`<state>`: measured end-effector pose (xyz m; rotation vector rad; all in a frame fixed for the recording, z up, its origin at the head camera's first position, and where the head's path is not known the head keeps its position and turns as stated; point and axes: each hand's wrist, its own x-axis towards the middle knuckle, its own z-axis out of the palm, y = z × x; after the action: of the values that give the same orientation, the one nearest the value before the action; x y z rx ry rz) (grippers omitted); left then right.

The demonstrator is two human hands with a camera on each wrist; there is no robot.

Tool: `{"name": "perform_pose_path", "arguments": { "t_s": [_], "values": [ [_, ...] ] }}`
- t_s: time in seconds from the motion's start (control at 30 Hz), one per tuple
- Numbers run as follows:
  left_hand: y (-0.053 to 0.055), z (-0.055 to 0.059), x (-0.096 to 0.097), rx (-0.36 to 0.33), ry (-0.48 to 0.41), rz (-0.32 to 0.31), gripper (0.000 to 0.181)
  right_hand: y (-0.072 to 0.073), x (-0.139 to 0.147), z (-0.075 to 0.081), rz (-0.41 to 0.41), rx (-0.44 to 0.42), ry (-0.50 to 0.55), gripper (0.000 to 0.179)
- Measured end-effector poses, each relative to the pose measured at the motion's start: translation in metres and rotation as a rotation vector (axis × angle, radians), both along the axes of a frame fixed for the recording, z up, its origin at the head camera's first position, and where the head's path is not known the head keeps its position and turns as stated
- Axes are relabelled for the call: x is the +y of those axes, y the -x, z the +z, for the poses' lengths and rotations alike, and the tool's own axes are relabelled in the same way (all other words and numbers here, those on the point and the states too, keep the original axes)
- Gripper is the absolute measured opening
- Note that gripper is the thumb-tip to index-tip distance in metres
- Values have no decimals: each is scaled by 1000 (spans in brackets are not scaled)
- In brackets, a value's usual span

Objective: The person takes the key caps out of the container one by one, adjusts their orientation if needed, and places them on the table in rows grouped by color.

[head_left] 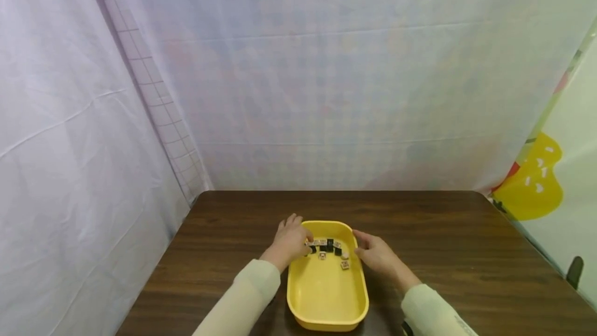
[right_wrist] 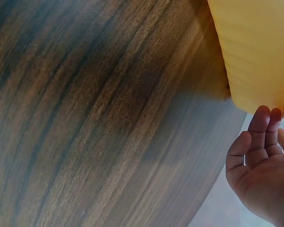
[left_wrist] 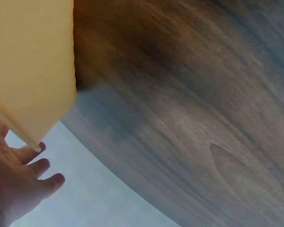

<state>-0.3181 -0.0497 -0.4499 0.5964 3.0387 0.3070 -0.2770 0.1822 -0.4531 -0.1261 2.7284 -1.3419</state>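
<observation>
A yellow plastic basin (head_left: 326, 294) with rounded corners sits on the table. Toward its far end lie several small square pieces (head_left: 322, 256), some pale with dark markings, others black; their kind is too small to tell. My left hand (head_left: 288, 241) grips the far left rim, with the thumb side reaching inside by the pieces and the other fingers outside, as the left wrist view shows on the basin's wall (left_wrist: 33, 52). At the far right rim, my right hand (head_left: 379, 258) holds the edge, thumb inside and fingers (right_wrist: 256, 130) against the outer wall.
Underneath is a dark brown wooden table (head_left: 448, 232), reaching out on both sides of the basin. Pale curtains (head_left: 326, 92) hang behind it and at the left. A curtain with a yellow print (head_left: 536, 185) hangs at the right.
</observation>
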Motion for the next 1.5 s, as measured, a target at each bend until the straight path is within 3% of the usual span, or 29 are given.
{"name": "perform_pose_path", "arguments": {
  "t_s": [0.2, 0.4, 0.87, 1.17, 1.5],
  "values": [
    [6, -7, 8, 53, 128, -27, 21, -1, -1, 0, 12, 2, 33, 54],
    [9, -10, 12, 62, 235, -53, 24, -1, -1, 0, 6, 4, 25, 54],
    [12, -15, 21, 114, 417, -72, 20, 1, -2, 0, -4, -6, 22, 54],
    [11, -13, 20, 123, 407, -81, 17, 0, -2, -1, -2, 1, 16, 54],
    [8, 1, 14, 150, 178, -91, 17, 0, -2, 0, 3, -3, 10, 54]
  ]
}}
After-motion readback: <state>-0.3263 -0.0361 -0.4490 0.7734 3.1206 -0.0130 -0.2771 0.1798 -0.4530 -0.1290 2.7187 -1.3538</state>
